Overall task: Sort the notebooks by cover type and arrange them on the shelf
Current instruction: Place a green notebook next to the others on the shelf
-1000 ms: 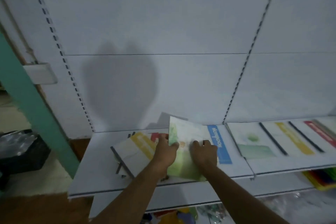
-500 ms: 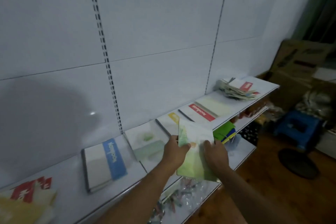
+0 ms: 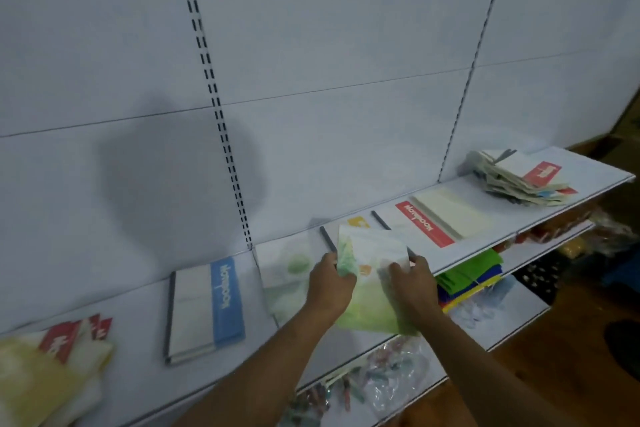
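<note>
I hold a green-and-white notebook [image 3: 372, 284] tilted above the front of the white shelf [image 3: 138, 347]. My left hand [image 3: 329, 286] grips its left edge and my right hand [image 3: 412, 284] grips its right side. Under it lies a matching green-cover notebook [image 3: 287, 274]. Left of that sits a blue-band notebook [image 3: 204, 308]. Right of my hands lie a yellow-band notebook [image 3: 358, 221], a red-band notebook [image 3: 420, 224] and a plain cream one [image 3: 450, 215].
A loose pile of notebooks [image 3: 519, 180] sits at the shelf's right end. Another mixed pile [image 3: 45, 374] lies at the far left. A lower shelf [image 3: 512, 315] holds coloured folders [image 3: 467, 274] and plastic packets [image 3: 381, 381]. A brown floor lies at right.
My view and both hands have swung right along the shelf with the green notebook, from the left pile to above the matching green-cover notebook.
</note>
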A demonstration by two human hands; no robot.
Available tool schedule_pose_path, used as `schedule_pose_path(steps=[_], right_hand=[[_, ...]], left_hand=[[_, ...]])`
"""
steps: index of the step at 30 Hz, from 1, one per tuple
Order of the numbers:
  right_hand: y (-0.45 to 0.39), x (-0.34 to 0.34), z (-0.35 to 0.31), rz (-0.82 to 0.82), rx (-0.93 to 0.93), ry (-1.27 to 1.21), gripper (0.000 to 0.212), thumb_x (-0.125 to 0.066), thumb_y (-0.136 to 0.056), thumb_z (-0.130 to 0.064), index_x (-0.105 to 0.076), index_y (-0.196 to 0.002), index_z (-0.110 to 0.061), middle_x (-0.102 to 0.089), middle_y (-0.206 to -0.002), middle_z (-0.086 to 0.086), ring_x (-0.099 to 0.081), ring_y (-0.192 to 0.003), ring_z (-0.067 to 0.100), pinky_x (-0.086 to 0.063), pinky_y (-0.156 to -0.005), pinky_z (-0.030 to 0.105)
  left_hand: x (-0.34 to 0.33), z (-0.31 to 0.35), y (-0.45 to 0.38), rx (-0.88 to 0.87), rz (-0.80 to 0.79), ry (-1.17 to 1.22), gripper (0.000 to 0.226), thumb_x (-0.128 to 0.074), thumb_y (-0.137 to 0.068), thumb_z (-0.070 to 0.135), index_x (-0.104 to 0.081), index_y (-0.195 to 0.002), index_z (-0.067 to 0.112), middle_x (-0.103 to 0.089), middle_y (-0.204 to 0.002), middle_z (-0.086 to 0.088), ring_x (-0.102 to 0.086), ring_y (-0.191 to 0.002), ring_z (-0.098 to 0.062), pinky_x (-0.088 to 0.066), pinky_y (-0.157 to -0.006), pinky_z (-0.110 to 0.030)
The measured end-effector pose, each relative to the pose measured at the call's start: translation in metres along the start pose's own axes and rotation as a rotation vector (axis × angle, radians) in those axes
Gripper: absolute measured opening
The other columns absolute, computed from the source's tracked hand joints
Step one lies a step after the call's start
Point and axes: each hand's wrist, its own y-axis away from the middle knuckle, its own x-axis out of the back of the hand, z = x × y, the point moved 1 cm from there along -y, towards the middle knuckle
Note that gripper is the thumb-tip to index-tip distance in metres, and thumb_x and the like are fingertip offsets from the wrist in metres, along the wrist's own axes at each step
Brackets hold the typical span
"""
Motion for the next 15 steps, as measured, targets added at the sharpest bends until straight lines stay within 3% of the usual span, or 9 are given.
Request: schedule_pose_path(steps=[5, 12, 15], right_hand=[[-0.021, -0.065, -0.043, -0.186, 0.048, 0.007, 0.050, -0.060, -0.088, -0.028, -0.046, -0.130, -0.006, -0.060, -0.121, 0.016, -0.057, -0.105, 0.030, -0.038, -0.076, 0.025], [-0.040, -0.136, -0.064, -0.369, 0.148, 0.208, 0.042, -0.059, -0.088, -0.020, -0.051, -0.129, -0.010, -0.061, -0.123, 0.013, -0.057, -0.110, 0.030, -0.044, -0.090, 0.032], [-0.048, -0.158, -0.065, -0.410, 0.135, 0.228, 0.043, -0.059, -0.087, -0.018, -0.052, -0.129, -0.010, -0.062, -0.120, 0.013, -0.060, -0.107, 0.029, -0.046, -0.085, 0.030]], left_hand=[[0.050, -0.033, -0.047, 0.078, 0.091, -0.093, 0.039, -0.060, -0.083, 0.016, -0.057, -0.121, 0.007, -0.064, -0.115, -0.010, -0.062, -0.102, -0.027, -0.051, -0.082, -0.029], [0.087, -0.084, -0.079, 0.240, 0.022, -0.075, 0.040, -0.062, -0.072, 0.025, -0.061, -0.107, 0.007, -0.066, -0.103, -0.010, -0.064, -0.088, -0.022, -0.051, -0.065, -0.025], [0.087, -0.100, -0.093, 0.296, 0.053, -0.091, 0.060, -0.058, -0.062, 0.037, -0.059, -0.115, 0.008, -0.064, -0.105, -0.010, -0.065, -0.088, -0.022, -0.055, -0.068, -0.028]])
